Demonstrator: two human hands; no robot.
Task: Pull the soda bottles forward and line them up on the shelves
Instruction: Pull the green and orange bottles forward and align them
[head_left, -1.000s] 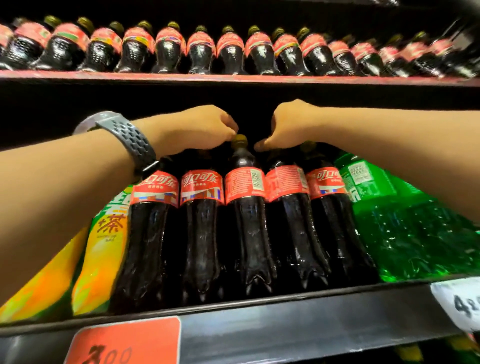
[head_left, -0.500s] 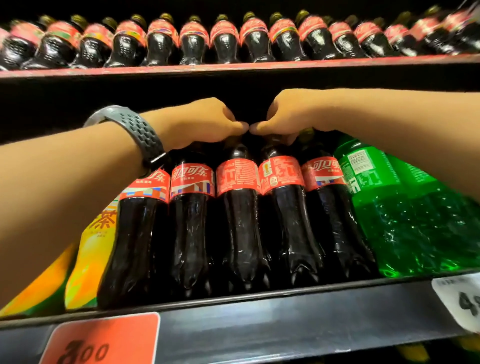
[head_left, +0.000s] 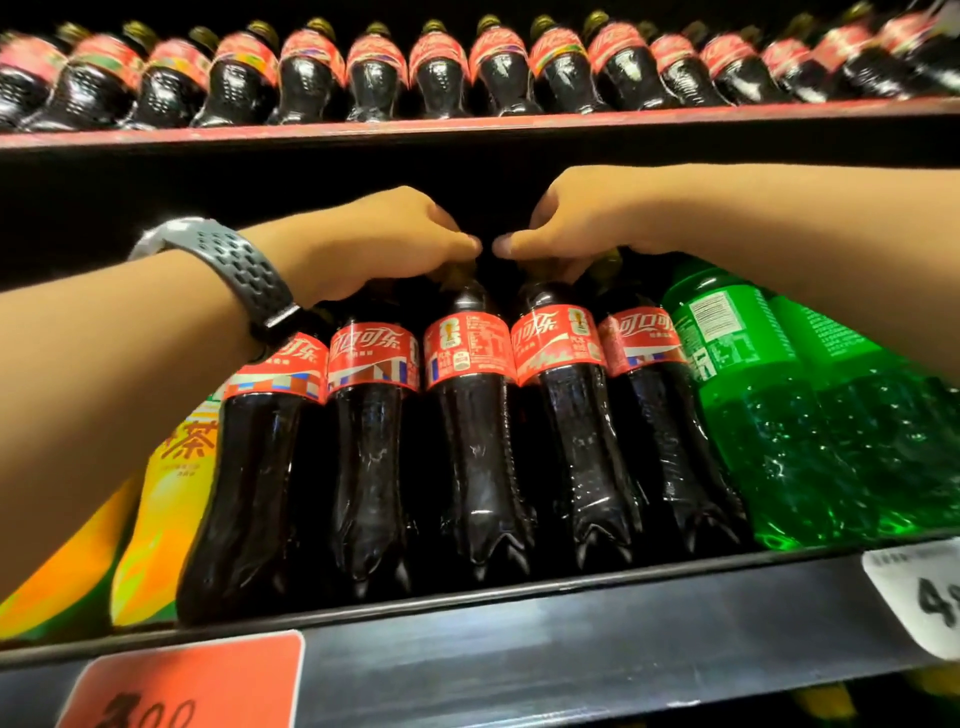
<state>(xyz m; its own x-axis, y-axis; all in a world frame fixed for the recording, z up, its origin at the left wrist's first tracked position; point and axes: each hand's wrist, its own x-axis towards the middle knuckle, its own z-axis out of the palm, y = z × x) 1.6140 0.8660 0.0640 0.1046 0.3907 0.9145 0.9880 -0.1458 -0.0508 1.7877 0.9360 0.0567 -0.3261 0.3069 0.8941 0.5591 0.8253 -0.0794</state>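
Several dark cola bottles with red labels stand in a row at the front of the middle shelf (head_left: 519, 623). My left hand (head_left: 379, 244), with a grey watch band on its wrist, grips the cap of the middle cola bottle (head_left: 475, 441). My right hand (head_left: 576, 218) grips the top of the cola bottle just to the right (head_left: 576, 441). Both caps are hidden under my fingers. My two thumbs nearly touch above the bottles.
Green soda bottles (head_left: 779, 415) stand to the right of the colas, yellow tea bottles (head_left: 171, 493) to the left. The upper shelf (head_left: 467, 127) carries a long row of smaller cola bottles (head_left: 374, 78). A red price tag (head_left: 182, 686) and a white price tag (head_left: 919, 592) hang on the shelf edge.
Both hands closed in on the two middle bottle tops. The middle bottles turned, showing different label faces, and sit closer to the shelf front.
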